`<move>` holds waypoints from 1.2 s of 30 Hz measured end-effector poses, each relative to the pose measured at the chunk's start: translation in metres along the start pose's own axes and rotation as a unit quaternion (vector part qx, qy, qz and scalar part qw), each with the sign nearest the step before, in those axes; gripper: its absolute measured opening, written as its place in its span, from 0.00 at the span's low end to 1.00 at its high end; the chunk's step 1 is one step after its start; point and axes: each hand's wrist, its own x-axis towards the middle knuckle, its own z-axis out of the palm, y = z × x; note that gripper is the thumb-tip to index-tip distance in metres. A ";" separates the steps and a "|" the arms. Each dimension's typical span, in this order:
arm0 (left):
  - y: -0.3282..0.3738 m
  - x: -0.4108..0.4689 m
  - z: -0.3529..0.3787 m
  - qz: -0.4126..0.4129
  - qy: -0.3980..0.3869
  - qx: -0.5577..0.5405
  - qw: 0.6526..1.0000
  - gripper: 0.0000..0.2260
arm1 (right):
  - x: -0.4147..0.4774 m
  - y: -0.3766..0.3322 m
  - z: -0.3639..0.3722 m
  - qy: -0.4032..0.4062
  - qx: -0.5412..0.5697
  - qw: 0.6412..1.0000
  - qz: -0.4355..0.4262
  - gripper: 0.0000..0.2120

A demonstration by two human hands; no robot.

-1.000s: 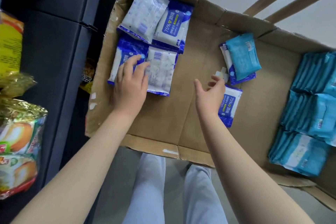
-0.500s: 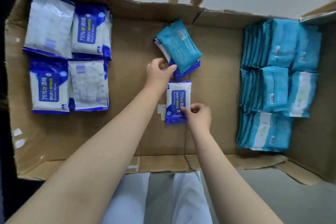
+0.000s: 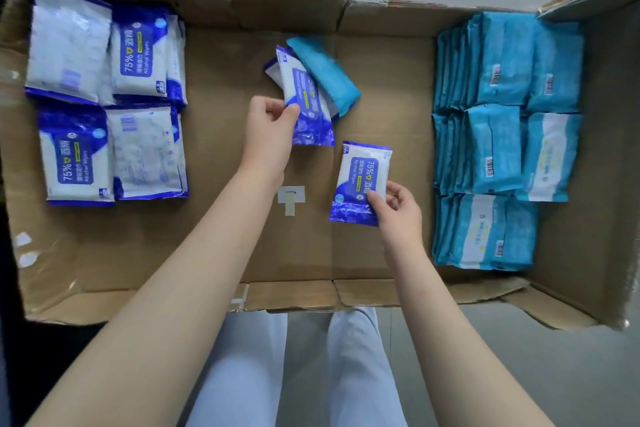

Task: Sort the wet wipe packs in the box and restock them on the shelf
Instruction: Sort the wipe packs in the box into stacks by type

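You're most of the way through the sorting part, I'd say. The blue-and-white alcohol wipe packs (image 3: 104,90) lie grouped flat at the left end of the cardboard box (image 3: 294,295), and the teal packs (image 3: 502,135) are lined up in rows at the right end. What's left is the little cluster in the middle.

Your left hand (image 3: 270,128) has thumb and fingers clamped on the edge of an alcohol wipes pack (image 3: 308,104), which is tilted and overlaps a loose teal pack (image 3: 325,69) just behind it. There looks to be another white-and-blue pack tucked under those two, but it's too covered to be sure.

Your right hand (image 3: 398,211) pinches the lower corner of a second alcohol wipes pack (image 3: 362,184), nearer you and a bit right of centre, apart from the first. I can't tell if it's lifted or flat on the cardboard. A scrap of pale tape (image 3: 291,198) is stuck to the box floor between your wrists.

My read is that both blue packs go left with their kind, the stray teal one goes right, and then the sorting's done. The restocking half hasn't started, since no pack is on a shelf in this view
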 end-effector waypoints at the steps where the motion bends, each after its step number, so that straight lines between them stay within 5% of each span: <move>1: -0.002 -0.008 -0.012 0.003 0.003 -0.004 1.000 0.06 | -0.004 0.000 0.001 -0.005 0.014 1.000 0.002 0.10; 8: -0.030 -0.052 -0.141 0.005 0.036 -0.013 0.999 0.05 | -0.048 0.000 0.042 -0.058 0.046 0.997 0.018 0.10; 15: -0.042 -0.040 -0.261 -0.003 0.153 -0.092 0.984 0.04 | -0.087 -0.010 0.135 -0.181 0.016 0.983 0.019 0.10; 19: -0.056 -0.009 -0.291 0.031 0.187 -0.013 0.982 0.02 | -0.095 -0.017 0.198 -0.221 -0.045 0.974 -0.008 0.11; 23: -0.066 0.011 -0.300 0.101 0.187 0.088 0.973 0.17 | -0.091 -0.019 0.243 -0.204 -0.138 0.967 -0.062 0.10; 27: -0.070 0.017 -0.297 0.192 0.151 0.337 0.909 0.21 | -0.088 -0.017 0.267 -0.151 -0.241 0.943 -0.174 0.10; 33: -0.064 0.017 -0.289 0.164 0.162 0.462 0.856 0.22 | -0.086 -0.017 0.280 -0.088 -0.287 0.926 -0.230 0.11; 36: -0.056 0.009 -0.280 0.162 0.194 0.450 0.857 0.19 | -0.082 -0.022 0.274 -0.067 -0.294 0.928 -0.217 0.17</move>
